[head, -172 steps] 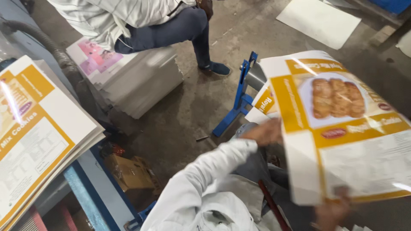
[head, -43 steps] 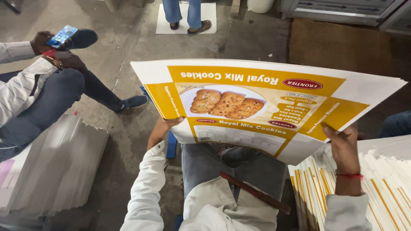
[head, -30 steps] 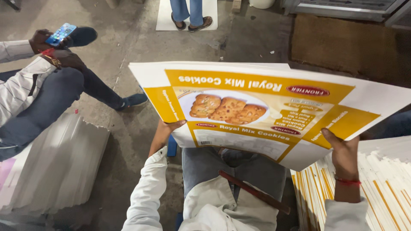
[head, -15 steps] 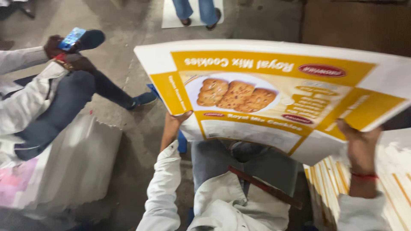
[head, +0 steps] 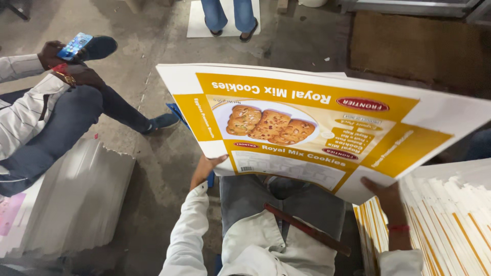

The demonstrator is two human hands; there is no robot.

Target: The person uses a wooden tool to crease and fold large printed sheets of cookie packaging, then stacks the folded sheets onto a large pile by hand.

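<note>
Both hands — left hand [head: 204, 171], right hand [head: 386, 193] — grip printed sheets [head: 317, 122].

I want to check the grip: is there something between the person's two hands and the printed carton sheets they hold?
Nothing visible. The left hand grips the near edge of the printed carton sheets directly, and the right hand holds the near right corner, bare skin on card.

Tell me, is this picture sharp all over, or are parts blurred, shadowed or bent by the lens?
Head view: the printed cardboard sheets are brightly lit and mostly sharp; the left hand and right hand sit in shadow beneath them; the white stack at left is smeared with blur; the stack of sheets at right looks soft; the sheets' edges bow slightly, a wide-lens effect; the mat is dim.
</note>
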